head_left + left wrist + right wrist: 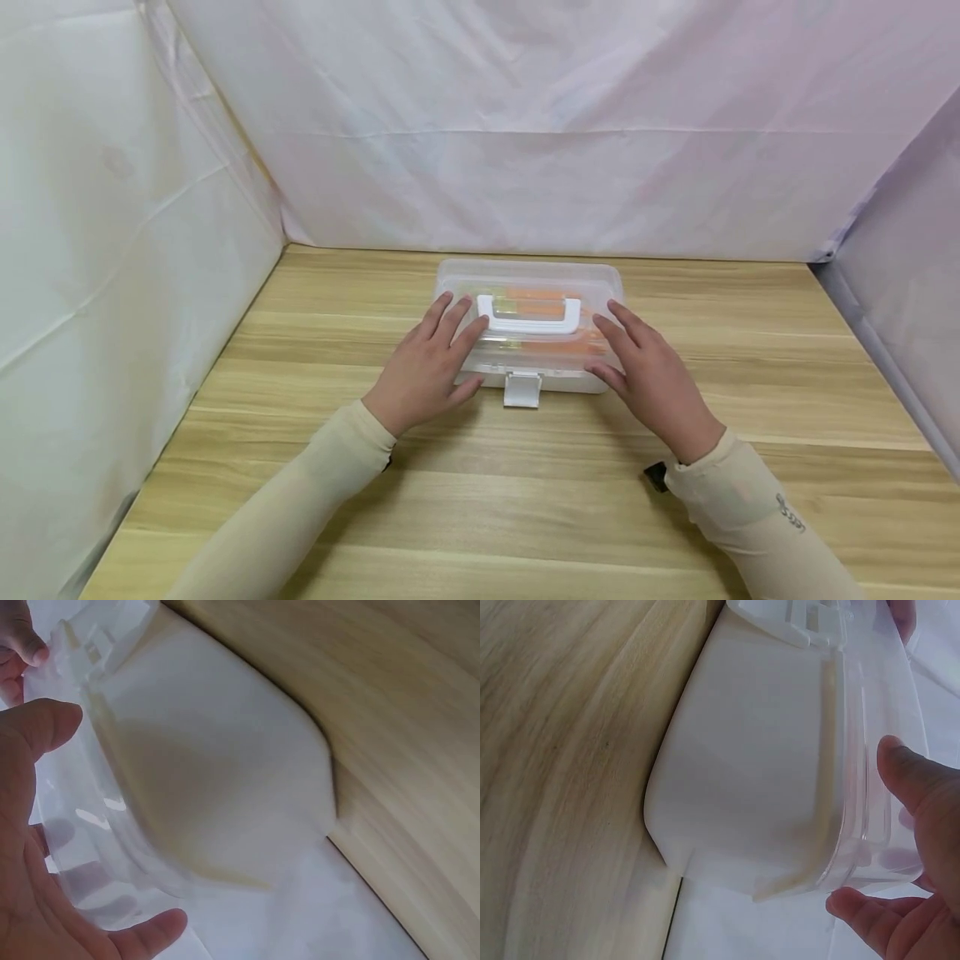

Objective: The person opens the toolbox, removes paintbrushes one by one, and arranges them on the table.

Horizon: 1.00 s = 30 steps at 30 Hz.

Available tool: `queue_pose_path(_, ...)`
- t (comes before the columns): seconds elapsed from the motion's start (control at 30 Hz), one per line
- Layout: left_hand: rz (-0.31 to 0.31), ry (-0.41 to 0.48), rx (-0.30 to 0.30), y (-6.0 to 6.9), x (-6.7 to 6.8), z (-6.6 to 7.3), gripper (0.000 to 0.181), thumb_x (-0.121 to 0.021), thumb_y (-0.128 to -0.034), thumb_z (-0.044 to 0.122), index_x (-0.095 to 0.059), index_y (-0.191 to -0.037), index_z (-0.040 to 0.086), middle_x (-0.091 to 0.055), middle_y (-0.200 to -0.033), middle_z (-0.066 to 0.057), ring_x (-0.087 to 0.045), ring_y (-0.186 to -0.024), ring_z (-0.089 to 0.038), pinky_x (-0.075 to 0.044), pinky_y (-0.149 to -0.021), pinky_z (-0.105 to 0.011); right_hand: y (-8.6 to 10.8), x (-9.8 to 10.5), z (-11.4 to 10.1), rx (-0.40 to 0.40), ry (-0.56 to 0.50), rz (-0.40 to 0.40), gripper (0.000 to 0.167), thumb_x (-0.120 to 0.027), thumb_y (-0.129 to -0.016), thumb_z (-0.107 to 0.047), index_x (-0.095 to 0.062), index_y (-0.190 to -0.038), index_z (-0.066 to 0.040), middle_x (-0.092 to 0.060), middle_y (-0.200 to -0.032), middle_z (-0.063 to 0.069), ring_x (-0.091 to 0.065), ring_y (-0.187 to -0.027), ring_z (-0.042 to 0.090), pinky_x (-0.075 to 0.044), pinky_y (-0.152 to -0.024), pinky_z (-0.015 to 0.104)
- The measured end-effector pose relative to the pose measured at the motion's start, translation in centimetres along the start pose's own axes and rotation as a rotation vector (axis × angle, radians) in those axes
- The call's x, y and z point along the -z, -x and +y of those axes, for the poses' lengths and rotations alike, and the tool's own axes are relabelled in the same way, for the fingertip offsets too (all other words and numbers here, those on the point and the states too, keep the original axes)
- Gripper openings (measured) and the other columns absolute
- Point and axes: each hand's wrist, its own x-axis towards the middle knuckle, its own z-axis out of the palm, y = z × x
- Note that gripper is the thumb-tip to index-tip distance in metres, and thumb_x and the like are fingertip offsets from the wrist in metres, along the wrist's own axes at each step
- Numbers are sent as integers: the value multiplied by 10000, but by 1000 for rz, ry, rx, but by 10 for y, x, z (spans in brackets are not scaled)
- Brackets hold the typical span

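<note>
A box with a clear lid [525,271] and a white base [217,750] stands on the wooden table, with orange and yellow-green items [543,343] showing through the lid. Its white handle [528,325] lies on top, and the white front latch [522,390] sticks out, flipped open. My left hand [426,367] is spread over the lid's left side, fingers fairly straight. On the right side, my right hand [656,379] has its fingers extended over the lid's edge. Both thumbs are near the front edge; whether they touch it is hard to tell.
The wooden table [465,500] extends around the box. White cloth walls [525,167] rise behind it and at both sides. A small black object [656,477] shows beside my right sleeve.
</note>
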Motion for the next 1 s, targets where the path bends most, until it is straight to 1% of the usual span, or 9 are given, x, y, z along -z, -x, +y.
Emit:
queue_pose_path(0.1,5,8,5,-2,1,1,693,-717,-860,402,-474,-1424,79,-389,-1486,-227,-297,-1408,-442,-454,-1008,-499,0,1,0,-13,-4,3,670,-831,-794,-178,-542,-1365,19,-469,-1443,246,-547,-1179,471,-464,-928,595)
queue_pose_path(0.23,8,15,6,-4,1,1,679,-720,-863,381,-481,-1422,80,-405,-1473,-227,-311,-1398,-455,-438,-1027,-495,0,2,-1,-16,-7,20,633,-826,-799,-157,-558,-1344,22,-491,-1427,236,-547,-1189,453,-461,-941,584)
queue_pose_path(0.37,39,20,-12,-8,2,-3,665,-732,-858,369,-497,-1410,82,-438,-1450,-211,-346,-1377,-462,-495,-958,-488,-2,6,-3,2,-16,37,622,-826,-798,-144,-561,-1334,25,-503,-1415,228,-544,-1189,442,-461,-941,578)
queue_pose_path(0.5,86,42,-42,-12,7,-6,644,-759,-841,350,-533,-1379,78,-476,-1424,-198,-398,-1347,-459,-521,-920,-471,-4,10,-4,33,-12,21,738,-879,-730,-172,-539,-1354,29,-486,-1426,227,-526,-1201,441,-465,-934,574)
queue_pose_path(0.57,95,54,-52,-13,9,-7,636,-763,-839,345,-541,-1371,76,-481,-1420,-195,-413,-1338,-455,-514,-933,-467,-4,10,-3,51,5,6,807,-906,-694,-197,-523,-1367,28,-472,-1437,230,-511,-1218,445,-468,-936,571)
queue_pose_path(0.67,94,63,-55,-14,12,-7,637,-771,-834,334,-542,-1370,79,-481,-1423,-186,-429,-1330,-438,-532,-897,-470,-5,10,-2,84,49,-1,849,-919,-674,-211,-506,-1378,26,-461,-1441,236,-497,-1228,463,-467,-941,580)
queue_pose_path(0.8,91,63,-54,-15,13,-8,647,-777,-831,338,-540,-1376,81,-485,-1427,-172,-437,-1331,-413,-547,-862,-475,-5,8,-1,123,94,31,824,-908,-680,-203,-513,-1366,28,-480,-1418,244,-501,-1206,497,-477,-919,594)
queue_pose_path(1.0,120,73,-60,-15,13,-10,631,-770,-839,341,-554,-1364,64,-507,-1408,-180,-451,-1318,-412,-501,-952,-467,-5,8,-1,160,79,117,740,-873,-675,-150,-551,-1316,31,-530,-1365,235,-528,-1185,487,-483,-908,593)
